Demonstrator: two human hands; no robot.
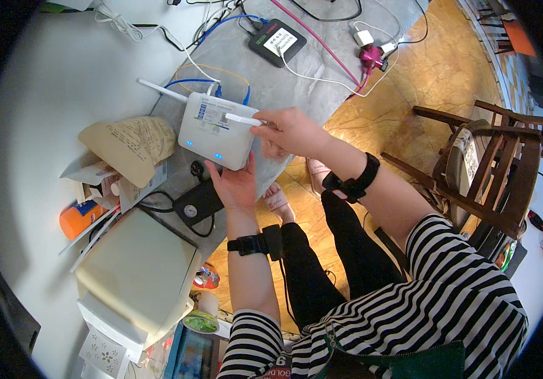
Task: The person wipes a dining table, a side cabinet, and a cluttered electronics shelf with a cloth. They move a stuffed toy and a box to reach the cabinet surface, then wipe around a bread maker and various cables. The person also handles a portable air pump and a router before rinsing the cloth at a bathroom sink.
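Observation:
A white router (217,130) with lit blue lights is tilted above the grey table. My left hand (235,182) supports its lower edge, palm up, the thumb and fingers against the casing. With its thumb and index finger, my right hand (283,130) pinches the end of a white antenna (240,119) that lies across the router's face. Another white antenna (162,90) sticks out at the upper left. Blue network plugs (218,91), a white cable and a thin yellow cable (212,67) run to the back edge. The underside of the router is hidden.
Behind the router, a black box (277,42) with a written label and a magenta power adapter (372,58) lie among cables. A brown paper bag (131,144), an orange bottle (82,219), a blood pressure gauge (190,211) and a cream bin (134,270) are at left. A wooden chair (484,175) stands at right.

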